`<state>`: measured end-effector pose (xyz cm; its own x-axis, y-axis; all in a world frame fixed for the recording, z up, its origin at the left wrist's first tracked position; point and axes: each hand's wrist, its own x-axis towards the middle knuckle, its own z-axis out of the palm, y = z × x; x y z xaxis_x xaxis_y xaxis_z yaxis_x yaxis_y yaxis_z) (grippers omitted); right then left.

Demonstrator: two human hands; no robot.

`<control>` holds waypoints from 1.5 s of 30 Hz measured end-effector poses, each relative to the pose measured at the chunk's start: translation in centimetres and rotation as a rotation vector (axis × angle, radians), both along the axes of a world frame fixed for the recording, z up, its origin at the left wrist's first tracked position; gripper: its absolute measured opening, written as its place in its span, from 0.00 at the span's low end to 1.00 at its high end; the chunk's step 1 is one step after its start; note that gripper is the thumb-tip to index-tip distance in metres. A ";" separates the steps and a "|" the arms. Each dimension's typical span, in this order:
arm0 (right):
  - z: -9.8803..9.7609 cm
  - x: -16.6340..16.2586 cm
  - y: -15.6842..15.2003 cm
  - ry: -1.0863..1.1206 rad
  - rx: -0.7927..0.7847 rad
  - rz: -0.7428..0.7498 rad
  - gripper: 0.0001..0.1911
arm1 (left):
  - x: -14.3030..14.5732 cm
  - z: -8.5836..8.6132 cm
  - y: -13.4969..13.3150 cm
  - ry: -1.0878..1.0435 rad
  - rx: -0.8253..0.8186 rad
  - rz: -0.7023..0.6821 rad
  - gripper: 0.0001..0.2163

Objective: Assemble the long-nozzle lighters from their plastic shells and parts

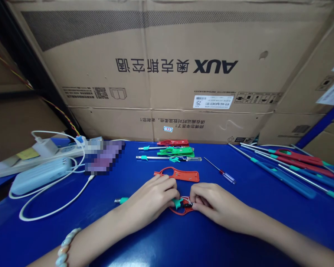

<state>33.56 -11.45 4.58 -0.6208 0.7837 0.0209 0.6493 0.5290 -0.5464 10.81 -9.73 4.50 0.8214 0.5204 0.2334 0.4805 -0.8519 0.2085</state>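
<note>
Near the table's front, an orange-red long-neck lighter (180, 212) lies opened up, with a green trigger (178, 203), white wires and a small black part showing. My left hand (158, 194) is closed on its neck side, fingers against the green trigger; the tip (117, 201) pokes out to the left. Curled at the other end is my right hand (211, 202), thumb and forefinger pinching near the black part. The handle end is mostly hidden behind that hand. Just beyond both hands rests an orange lighter casing half (187, 175), inner side up.
Red (180, 142) and green (183, 151) lighter parts with metal tubes lie farther back. A screwdriver (225, 175) is right of them. Several lighters (284, 178) are at the right. A power bank (41, 176), white cables and a power strip (69, 151) occupy the left. Cardboard (161, 81) stands behind.
</note>
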 end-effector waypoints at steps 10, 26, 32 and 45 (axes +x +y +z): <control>0.0 0.0 0.0 0.012 -0.005 -0.004 0.07 | 0.5 -0.3 -0.1 0.019 0.025 -0.024 0.06; -0.5 -0.2 0.2 0.080 -0.069 -0.065 0.07 | 0.9 -1.2 -0.3 -0.058 0.008 -0.010 0.04; -0.4 -0.2 0.1 0.069 -0.064 -0.084 0.07 | 1.0 -1.3 -0.4 -0.079 0.031 -0.024 0.08; -0.4 -0.3 0.1 0.112 -0.114 -0.100 0.08 | 0.7 -2.3 0.0 -0.140 -0.048 0.027 0.04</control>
<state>33.23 -11.30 4.20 -0.5386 0.8426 -0.0069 0.6275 0.3956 -0.6707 11.50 -9.70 2.21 0.7683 0.5549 0.3190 0.4663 -0.8267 0.3150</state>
